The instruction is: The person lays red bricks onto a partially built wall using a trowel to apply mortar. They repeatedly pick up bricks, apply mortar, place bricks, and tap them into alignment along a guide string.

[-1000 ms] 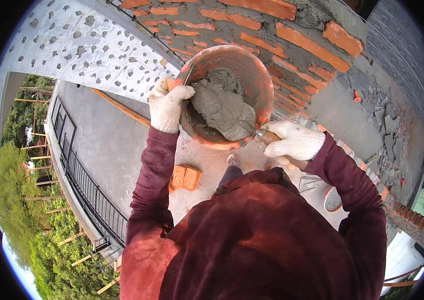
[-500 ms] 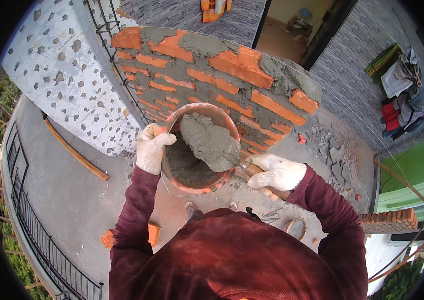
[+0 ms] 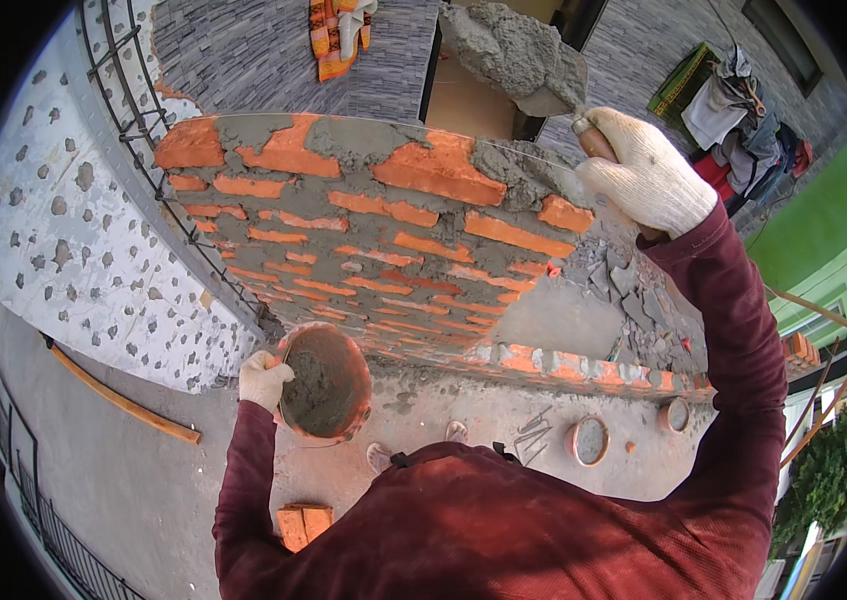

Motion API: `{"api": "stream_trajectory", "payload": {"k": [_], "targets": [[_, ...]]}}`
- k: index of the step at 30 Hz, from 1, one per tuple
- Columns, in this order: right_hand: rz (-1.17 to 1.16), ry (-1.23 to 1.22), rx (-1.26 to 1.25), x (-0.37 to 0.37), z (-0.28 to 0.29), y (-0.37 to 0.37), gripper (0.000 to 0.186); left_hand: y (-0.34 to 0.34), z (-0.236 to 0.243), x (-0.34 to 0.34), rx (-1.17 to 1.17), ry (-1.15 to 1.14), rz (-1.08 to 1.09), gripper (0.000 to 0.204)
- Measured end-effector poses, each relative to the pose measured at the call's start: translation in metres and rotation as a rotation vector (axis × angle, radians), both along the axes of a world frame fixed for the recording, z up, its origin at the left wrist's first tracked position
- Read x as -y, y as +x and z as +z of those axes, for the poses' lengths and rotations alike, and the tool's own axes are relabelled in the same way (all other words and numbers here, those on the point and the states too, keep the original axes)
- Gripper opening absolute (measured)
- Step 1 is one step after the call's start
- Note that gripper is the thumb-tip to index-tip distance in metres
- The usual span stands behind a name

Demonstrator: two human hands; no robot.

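My left hand (image 3: 265, 381), in a white knit glove, grips the rim of an orange bucket (image 3: 352, 400). Grey mortar (image 3: 319, 385) lies inside it. My right hand (image 3: 649, 172), gloved too, is closed round the handle of a trowel (image 3: 550, 103), raised at the far right above the wall's top. A thick heap of wet mortar (image 3: 514, 55) covers most of the blade. Below it stands a brick wall (image 3: 434, 170) with smeared mortar joints. Fresh mortar (image 3: 534, 175) sits on its right end, and a thin string runs along the top edge.
Steel rebar (image 3: 124, 130) rises beside a chipped white column (image 3: 84, 230) on the left. Two mortar pans (image 3: 588, 441) and loose bricks (image 3: 304, 525) lie on the floor. A low brick course (image 3: 584, 368) extends right. Clothes (image 3: 734, 110) hang by the grey wall.
The mortar-loaded trowel has left the bucket, lifted up and right by my right hand to above the wall. My left hand and the bucket are lower and further left in view.
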State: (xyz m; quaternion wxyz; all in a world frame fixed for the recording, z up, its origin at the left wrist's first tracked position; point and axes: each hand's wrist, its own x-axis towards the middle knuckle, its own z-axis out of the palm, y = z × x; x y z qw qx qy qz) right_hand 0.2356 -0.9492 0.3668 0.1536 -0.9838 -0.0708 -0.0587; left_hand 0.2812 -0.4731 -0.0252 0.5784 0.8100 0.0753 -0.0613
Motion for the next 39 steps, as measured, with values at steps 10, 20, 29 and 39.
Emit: {"api": "stream_trajectory", "payload": {"k": [10,20,29,39], "targets": [[-0.224,-0.440,0.563,-0.016,-0.080,-0.009,0.029,-0.052,-0.090,-0.083,-0.083,0.033,0.179,0.018],[-0.209,0.443,-0.313,-0.061,-0.109,-0.060,0.040,-0.048,-0.091,-0.096,-0.100,0.091,0.198,0.019],[-0.415,1.020,-0.343,-0.011,-0.143,-0.087,0.040,-0.027,-0.057,-0.052,-0.012,-0.171,0.084,0.021],[0.337,-0.283,-0.037,-0.090,-0.256,-0.064,0.028,0.004,0.084,0.027,0.121,-0.008,-0.198,0.022]]}}
